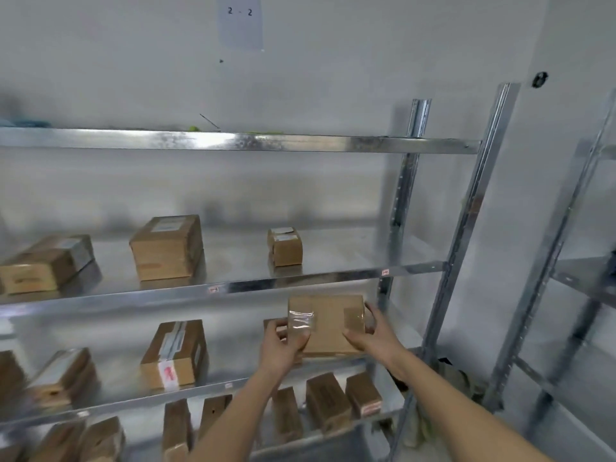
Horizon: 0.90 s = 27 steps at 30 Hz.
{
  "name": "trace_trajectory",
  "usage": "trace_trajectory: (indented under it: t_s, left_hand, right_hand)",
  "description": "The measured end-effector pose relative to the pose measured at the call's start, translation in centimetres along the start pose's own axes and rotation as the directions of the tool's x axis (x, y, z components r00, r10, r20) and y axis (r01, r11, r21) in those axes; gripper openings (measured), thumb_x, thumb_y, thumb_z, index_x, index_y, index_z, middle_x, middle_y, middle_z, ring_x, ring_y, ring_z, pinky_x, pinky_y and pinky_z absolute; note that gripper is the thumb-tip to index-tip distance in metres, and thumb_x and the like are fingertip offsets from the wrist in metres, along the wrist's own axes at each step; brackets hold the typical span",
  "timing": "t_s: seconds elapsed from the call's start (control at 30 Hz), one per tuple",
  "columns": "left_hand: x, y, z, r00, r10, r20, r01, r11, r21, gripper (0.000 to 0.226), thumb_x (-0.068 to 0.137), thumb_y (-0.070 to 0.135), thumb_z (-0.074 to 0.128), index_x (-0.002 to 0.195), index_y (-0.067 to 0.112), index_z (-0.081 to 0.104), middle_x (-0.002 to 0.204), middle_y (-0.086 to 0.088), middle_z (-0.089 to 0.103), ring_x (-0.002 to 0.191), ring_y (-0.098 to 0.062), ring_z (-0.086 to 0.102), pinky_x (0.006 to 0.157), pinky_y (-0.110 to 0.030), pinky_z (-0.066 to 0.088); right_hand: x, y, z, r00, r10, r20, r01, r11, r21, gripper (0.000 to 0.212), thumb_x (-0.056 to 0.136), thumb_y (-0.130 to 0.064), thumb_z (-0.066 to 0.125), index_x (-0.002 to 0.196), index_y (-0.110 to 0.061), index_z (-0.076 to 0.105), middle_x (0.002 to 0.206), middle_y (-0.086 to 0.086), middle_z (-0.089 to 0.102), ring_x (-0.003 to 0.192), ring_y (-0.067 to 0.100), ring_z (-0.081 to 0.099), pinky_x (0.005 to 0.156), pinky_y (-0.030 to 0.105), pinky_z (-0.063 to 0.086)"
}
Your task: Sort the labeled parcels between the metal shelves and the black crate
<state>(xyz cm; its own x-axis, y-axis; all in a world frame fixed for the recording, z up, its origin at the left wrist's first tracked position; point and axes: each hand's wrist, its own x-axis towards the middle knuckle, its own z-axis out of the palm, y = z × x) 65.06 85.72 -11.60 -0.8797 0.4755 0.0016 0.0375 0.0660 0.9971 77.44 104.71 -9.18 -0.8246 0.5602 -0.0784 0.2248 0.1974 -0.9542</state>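
A flat brown cardboard parcel [328,323] with clear tape on its face is held up in front of the lower shelf [233,383]. My left hand [283,345] grips its lower left corner, and my right hand [373,335] grips its right edge. Behind my left hand another parcel [271,325] is partly hidden. On the middle shelf [300,278] stand three labeled parcels, the nearest being small [285,246]. No black crate shows in the head view.
More parcels sit on the lower shelf [175,355] and stand on edge on the bottom level [328,403]. A metal upright [466,228] borders the shelves on the right, with a second rack [566,261] beyond. A paper sign [240,21] reads 2-2.
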Motion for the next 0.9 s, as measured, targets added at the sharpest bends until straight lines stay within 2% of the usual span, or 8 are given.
trace_trajectory:
  t_s: [0.13, 0.23, 0.37, 0.5, 0.6, 0.67, 0.73, 0.9]
  left_hand:
    - [-5.2, 0.1, -3.9, 0.998, 0.016, 0.063, -0.022, 0.995, 0.099, 0.086, 0.082, 0.015, 0.079, 0.144, 0.046, 0.028, 0.119, -0.002, 0.059, 0.102, -0.017, 0.063, 0.073, -0.027, 0.06]
    - [-8.5, 0.3, -6.3, 0.996, 0.038, 0.084, -0.052, 0.985, 0.167, 0.099, 0.081, 0.011, 0.08, 0.149, 0.053, 0.021, 0.129, 0.004, 0.05, 0.109, -0.013, 0.056, 0.074, -0.031, 0.061]
    - [-12.9, 0.9, -9.3, 0.996, 0.086, 0.025, -0.089, 0.979, 0.186, 0.084, 0.081, 0.019, 0.081, 0.145, 0.043, 0.031, 0.131, 0.009, 0.043, 0.118, -0.012, 0.045, 0.069, -0.014, 0.047]
    - [-16.6, 1.5, -13.1, 0.991, 0.079, -0.111, -0.069, 0.993, 0.094, 0.066, 0.078, 0.048, 0.077, 0.133, 0.033, 0.042, 0.134, 0.0, 0.05, 0.108, -0.008, 0.054, 0.075, -0.02, 0.05]
    - [-18.7, 1.5, -17.0, 0.975, 0.084, -0.205, -0.066, 0.994, 0.091, 0.059, 0.078, 0.058, 0.073, 0.127, 0.037, 0.047, 0.133, 0.0, 0.052, 0.111, -0.013, 0.055, 0.084, -0.03, 0.055]
    - [-20.3, 1.3, -20.0, 0.97, 0.083, -0.229, -0.063, 0.994, 0.093, 0.057, 0.083, 0.052, 0.072, 0.132, 0.038, 0.047, 0.133, 0.001, 0.053, 0.112, -0.013, 0.055, 0.079, -0.024, 0.052]
    - [-21.5, 0.9, -23.5, 0.969, 0.065, -0.24, -0.041, 0.994, 0.104, 0.065, 0.085, 0.045, 0.074, 0.142, 0.037, 0.044, 0.136, 0.003, 0.053, 0.117, -0.014, 0.053, 0.085, -0.025, 0.052]
    - [-25.7, 1.0, -34.2, 0.965, 0.015, -0.262, 0.031, 0.984, 0.173, 0.084, 0.083, 0.037, 0.078, 0.153, 0.036, 0.031, 0.145, 0.006, 0.047, 0.13, -0.021, 0.049, 0.106, -0.047, 0.047]
  right_hand:
    - [-4.7, -0.6, 1.8, 0.995, -0.044, 0.088, 0.049, 0.997, -0.063, 0.098, 0.085, -0.018, 0.083, 0.154, -0.051, 0.022, 0.133, 0.003, 0.055, 0.117, 0.02, 0.06, 0.072, 0.025, 0.06]
    - [-8.0, -1.2, 3.5, 0.99, -0.056, 0.126, 0.065, 0.996, -0.066, 0.092, 0.082, -0.011, 0.085, 0.143, -0.051, 0.028, 0.13, 0.004, 0.054, 0.111, 0.019, 0.06, 0.062, 0.022, 0.058]
    - [-11.5, -1.9, 6.5, 0.985, -0.073, 0.154, 0.087, 0.992, -0.089, 0.083, 0.082, -0.03, 0.086, 0.137, -0.042, 0.025, 0.134, -0.003, 0.048, 0.117, 0.018, 0.056, 0.071, 0.018, 0.053]
    - [-14.3, -3.6, 10.7, 0.978, -0.103, 0.183, 0.118, 0.99, -0.073, 0.068, 0.088, -0.059, 0.07, 0.134, -0.037, 0.025, 0.136, -0.004, 0.045, 0.117, 0.018, 0.054, 0.089, 0.031, 0.049]
    - [-15.7, -5.3, 14.3, 0.957, -0.155, 0.245, 0.181, 0.979, -0.091, 0.063, 0.09, -0.059, 0.066, 0.137, -0.038, 0.031, 0.142, -0.003, 0.044, 0.121, 0.019, 0.051, 0.094, 0.033, 0.047]
    - [-16.4, -6.4, 16.9, 0.943, -0.179, 0.281, 0.219, 0.969, -0.118, 0.071, 0.087, -0.06, 0.069, 0.146, -0.041, 0.034, 0.15, -0.004, 0.041, 0.132, 0.022, 0.046, 0.103, 0.038, 0.047]
    - [-17.2, -7.8, 19.8, 0.924, -0.19, 0.332, 0.251, 0.956, -0.15, 0.079, 0.088, -0.054, 0.073, 0.154, -0.04, 0.033, 0.154, -0.006, 0.039, 0.139, 0.021, 0.041, 0.111, 0.042, 0.043]
    - [-19.5, -11.7, 29.3, 0.849, -0.194, 0.491, 0.326, 0.924, -0.198, 0.093, 0.084, -0.04, 0.082, 0.158, -0.04, 0.027, 0.157, -0.004, 0.04, 0.139, 0.02, 0.043, 0.113, 0.043, 0.043]
